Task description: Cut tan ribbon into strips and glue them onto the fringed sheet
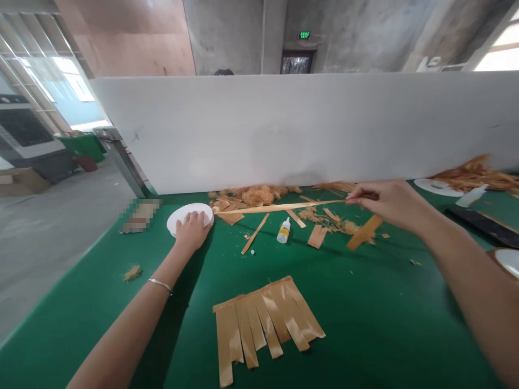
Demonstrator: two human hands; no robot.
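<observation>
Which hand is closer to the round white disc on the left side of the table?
The left: the left hand rests on the disc. The right hand is well off to its right, pinching a tan strip.

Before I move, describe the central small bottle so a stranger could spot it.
On the green table, find the tan strip pinched in the right hand. On its near side sits the white bottle, set apart from the brown scraps by its yellow label.

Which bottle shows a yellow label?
The bottle in front of the strip in the right hand; the far-right bottle, behind the black bar, shows no yellow.
</observation>
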